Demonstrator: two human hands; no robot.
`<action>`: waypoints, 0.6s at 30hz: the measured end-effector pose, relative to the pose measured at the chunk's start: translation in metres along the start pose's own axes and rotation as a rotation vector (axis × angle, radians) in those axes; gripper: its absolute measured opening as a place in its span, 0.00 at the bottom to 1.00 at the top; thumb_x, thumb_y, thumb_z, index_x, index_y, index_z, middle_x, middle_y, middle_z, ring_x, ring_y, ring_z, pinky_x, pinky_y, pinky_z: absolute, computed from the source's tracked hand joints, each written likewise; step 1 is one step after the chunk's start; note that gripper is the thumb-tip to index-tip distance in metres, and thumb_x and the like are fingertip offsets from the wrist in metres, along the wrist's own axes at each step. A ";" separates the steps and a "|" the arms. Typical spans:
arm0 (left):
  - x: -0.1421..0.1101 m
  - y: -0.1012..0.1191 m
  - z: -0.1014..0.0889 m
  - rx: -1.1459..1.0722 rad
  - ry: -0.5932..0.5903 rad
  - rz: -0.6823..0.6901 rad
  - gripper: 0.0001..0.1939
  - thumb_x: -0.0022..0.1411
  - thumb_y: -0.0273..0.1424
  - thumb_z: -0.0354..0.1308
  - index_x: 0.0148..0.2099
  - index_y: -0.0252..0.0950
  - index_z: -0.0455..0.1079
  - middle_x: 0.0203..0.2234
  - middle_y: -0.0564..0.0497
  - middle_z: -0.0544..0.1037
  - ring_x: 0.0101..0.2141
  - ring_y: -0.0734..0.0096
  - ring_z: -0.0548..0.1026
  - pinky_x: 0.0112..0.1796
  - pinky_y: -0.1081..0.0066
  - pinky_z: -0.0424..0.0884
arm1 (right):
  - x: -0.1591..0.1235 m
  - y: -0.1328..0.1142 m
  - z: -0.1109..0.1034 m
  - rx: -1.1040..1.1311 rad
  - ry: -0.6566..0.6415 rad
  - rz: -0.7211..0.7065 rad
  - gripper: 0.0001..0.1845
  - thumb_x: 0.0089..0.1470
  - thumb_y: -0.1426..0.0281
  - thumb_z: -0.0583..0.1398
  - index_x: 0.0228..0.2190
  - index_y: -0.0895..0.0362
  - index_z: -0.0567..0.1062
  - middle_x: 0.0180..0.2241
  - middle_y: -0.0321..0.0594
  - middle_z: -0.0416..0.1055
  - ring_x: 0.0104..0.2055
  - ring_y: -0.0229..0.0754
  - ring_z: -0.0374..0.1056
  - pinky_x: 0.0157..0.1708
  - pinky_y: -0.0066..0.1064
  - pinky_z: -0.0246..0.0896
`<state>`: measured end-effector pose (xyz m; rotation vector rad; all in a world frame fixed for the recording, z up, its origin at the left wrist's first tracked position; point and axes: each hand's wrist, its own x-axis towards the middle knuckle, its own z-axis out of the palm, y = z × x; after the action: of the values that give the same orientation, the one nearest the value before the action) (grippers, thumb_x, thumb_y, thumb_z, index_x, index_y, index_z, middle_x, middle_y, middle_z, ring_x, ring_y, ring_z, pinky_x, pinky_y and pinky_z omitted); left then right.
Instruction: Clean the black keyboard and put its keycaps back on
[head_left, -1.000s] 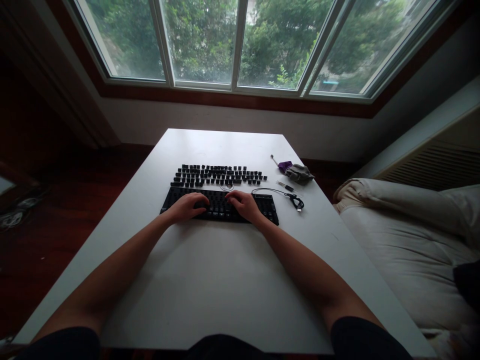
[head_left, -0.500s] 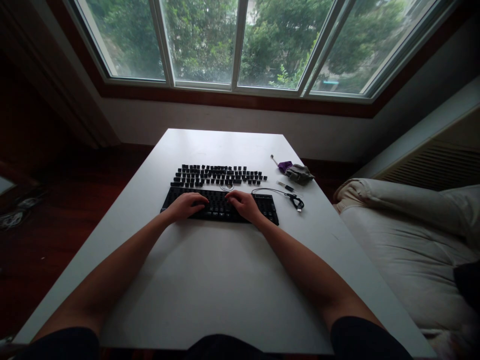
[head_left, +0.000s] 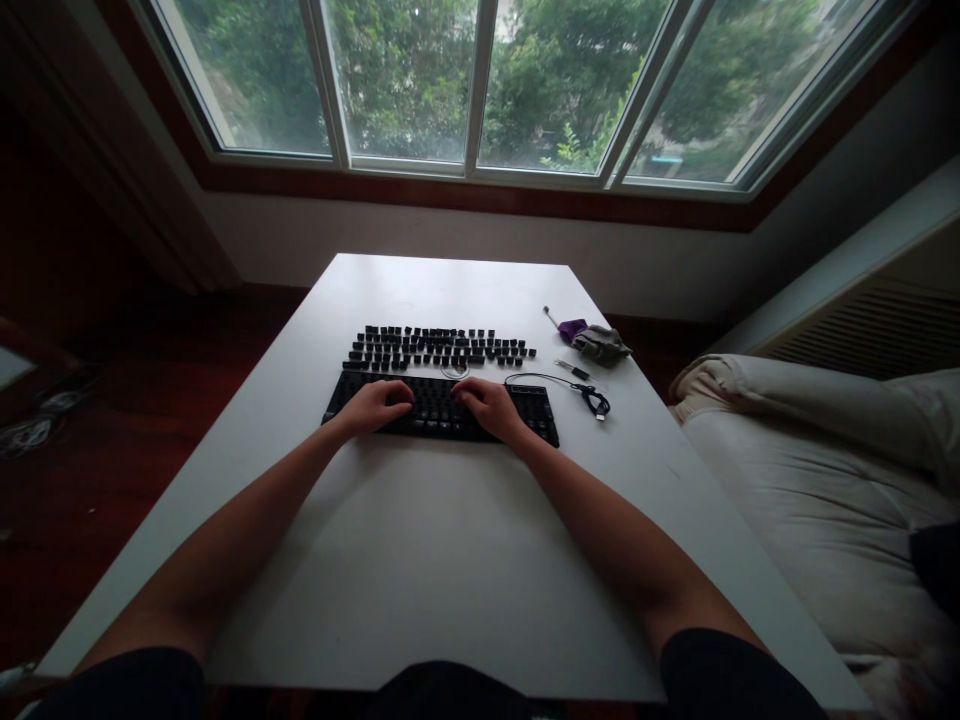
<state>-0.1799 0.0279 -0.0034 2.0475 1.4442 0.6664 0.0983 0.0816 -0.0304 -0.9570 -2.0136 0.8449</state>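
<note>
A black keyboard (head_left: 439, 405) lies across the middle of the white table (head_left: 420, 560). My left hand (head_left: 373, 405) rests on its left half, fingers loosely spread over the top. On the right half lies my right hand (head_left: 487, 407), its fingers likewise laid on the board and pointing left. Neither hand grips anything that I can see. Just behind the keyboard, several loose black keycaps (head_left: 439, 347) are set out in rows. A small wire ring (head_left: 454, 371) sits between the keycaps and the keyboard.
A black cable (head_left: 577, 392) coils at the keyboard's right end. Behind it lie a small dark tool (head_left: 571, 370), a purple-handled brush (head_left: 566, 326) and a grey cloth (head_left: 601, 344). A pale cushion (head_left: 817, 480) flanks the table's right edge; windows stand beyond.
Both hands stay on the keyboard with only slight finger shifts. The view has tipped a little, so everything sits a few pixels higher.
</note>
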 end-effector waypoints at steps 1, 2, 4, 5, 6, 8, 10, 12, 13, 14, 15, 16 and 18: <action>0.000 -0.001 0.000 -0.006 0.002 -0.004 0.12 0.61 0.40 0.59 0.43 0.40 0.78 0.40 0.50 0.82 0.41 0.63 0.78 0.43 0.68 0.72 | 0.000 0.000 0.000 -0.002 0.000 -0.001 0.11 0.58 0.71 0.58 0.38 0.54 0.81 0.33 0.37 0.79 0.36 0.42 0.74 0.38 0.30 0.65; 0.000 -0.001 0.001 -0.009 0.004 -0.005 0.12 0.61 0.40 0.59 0.42 0.40 0.78 0.39 0.51 0.82 0.40 0.63 0.78 0.43 0.68 0.72 | 0.000 0.000 0.000 -0.003 0.001 -0.003 0.11 0.58 0.71 0.58 0.38 0.54 0.81 0.33 0.37 0.79 0.36 0.42 0.74 0.38 0.30 0.65; 0.001 -0.001 0.002 -0.007 0.009 -0.004 0.12 0.61 0.40 0.59 0.41 0.39 0.77 0.38 0.51 0.81 0.39 0.64 0.78 0.41 0.68 0.72 | 0.000 -0.001 0.000 -0.003 0.004 -0.006 0.11 0.58 0.71 0.58 0.38 0.54 0.81 0.34 0.37 0.80 0.36 0.42 0.74 0.38 0.30 0.65; 0.001 -0.001 0.002 -0.004 0.012 -0.002 0.11 0.61 0.40 0.59 0.40 0.39 0.77 0.37 0.51 0.81 0.38 0.64 0.78 0.41 0.68 0.72 | 0.000 -0.001 0.000 -0.004 0.004 -0.008 0.11 0.57 0.70 0.58 0.38 0.54 0.81 0.34 0.37 0.80 0.36 0.42 0.74 0.38 0.31 0.65; 0.001 -0.001 0.003 0.001 0.014 0.001 0.11 0.60 0.40 0.60 0.39 0.39 0.77 0.36 0.51 0.81 0.37 0.65 0.78 0.40 0.68 0.72 | 0.000 -0.001 0.000 -0.004 0.005 -0.009 0.11 0.57 0.70 0.58 0.38 0.54 0.81 0.34 0.37 0.80 0.36 0.43 0.74 0.39 0.31 0.65; 0.000 0.000 0.004 0.017 0.023 0.010 0.11 0.60 0.40 0.60 0.38 0.39 0.77 0.35 0.51 0.81 0.36 0.65 0.77 0.39 0.69 0.72 | 0.000 -0.002 -0.001 -0.004 0.002 -0.007 0.11 0.58 0.70 0.58 0.38 0.54 0.81 0.33 0.37 0.80 0.36 0.43 0.74 0.39 0.31 0.65; 0.000 0.002 0.005 0.041 0.035 0.026 0.10 0.60 0.39 0.61 0.38 0.39 0.77 0.34 0.51 0.80 0.37 0.65 0.77 0.39 0.68 0.71 | 0.000 -0.002 -0.001 -0.002 -0.001 -0.006 0.11 0.58 0.70 0.58 0.38 0.54 0.81 0.33 0.37 0.79 0.36 0.42 0.74 0.39 0.31 0.65; -0.001 0.004 0.006 0.065 0.036 0.048 0.08 0.59 0.38 0.62 0.38 0.40 0.77 0.34 0.51 0.80 0.38 0.64 0.76 0.41 0.68 0.71 | 0.000 -0.002 -0.001 0.003 -0.001 -0.005 0.11 0.58 0.70 0.58 0.38 0.54 0.81 0.33 0.37 0.79 0.36 0.42 0.74 0.39 0.31 0.65; -0.001 0.005 0.006 0.076 0.031 0.060 0.08 0.59 0.37 0.62 0.38 0.40 0.77 0.34 0.51 0.80 0.38 0.64 0.75 0.41 0.67 0.70 | 0.000 -0.002 -0.001 0.007 -0.001 -0.004 0.11 0.58 0.70 0.58 0.38 0.54 0.81 0.33 0.37 0.79 0.36 0.42 0.74 0.39 0.30 0.65; -0.001 0.005 0.006 0.085 0.022 0.072 0.07 0.59 0.37 0.62 0.39 0.41 0.78 0.34 0.51 0.80 0.39 0.64 0.75 0.42 0.67 0.70 | 0.000 -0.002 -0.001 0.010 -0.001 -0.003 0.11 0.58 0.70 0.58 0.38 0.54 0.81 0.33 0.37 0.79 0.36 0.42 0.74 0.39 0.30 0.65; -0.001 0.006 0.006 0.096 0.013 0.083 0.07 0.60 0.36 0.62 0.39 0.41 0.78 0.34 0.51 0.80 0.39 0.63 0.75 0.42 0.67 0.70 | 0.000 -0.002 0.000 0.014 -0.002 -0.003 0.11 0.58 0.70 0.58 0.38 0.54 0.81 0.33 0.37 0.79 0.36 0.42 0.74 0.39 0.30 0.66; -0.002 0.006 0.006 0.108 0.005 0.094 0.07 0.60 0.36 0.62 0.39 0.41 0.78 0.34 0.51 0.80 0.40 0.63 0.74 0.42 0.66 0.69 | 0.000 -0.002 0.000 0.016 -0.003 -0.002 0.11 0.58 0.70 0.58 0.38 0.54 0.81 0.33 0.37 0.79 0.36 0.42 0.74 0.39 0.31 0.66; -0.002 0.006 0.006 0.138 0.003 0.121 0.07 0.60 0.35 0.62 0.40 0.41 0.77 0.35 0.51 0.80 0.41 0.62 0.74 0.44 0.65 0.69 | 0.000 -0.003 0.000 0.016 -0.003 -0.004 0.11 0.58 0.71 0.58 0.38 0.54 0.81 0.34 0.37 0.80 0.37 0.42 0.74 0.39 0.31 0.66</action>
<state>-0.1724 0.0234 -0.0036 2.2552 1.4122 0.6338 0.0976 0.0804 -0.0283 -0.9432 -2.0080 0.8593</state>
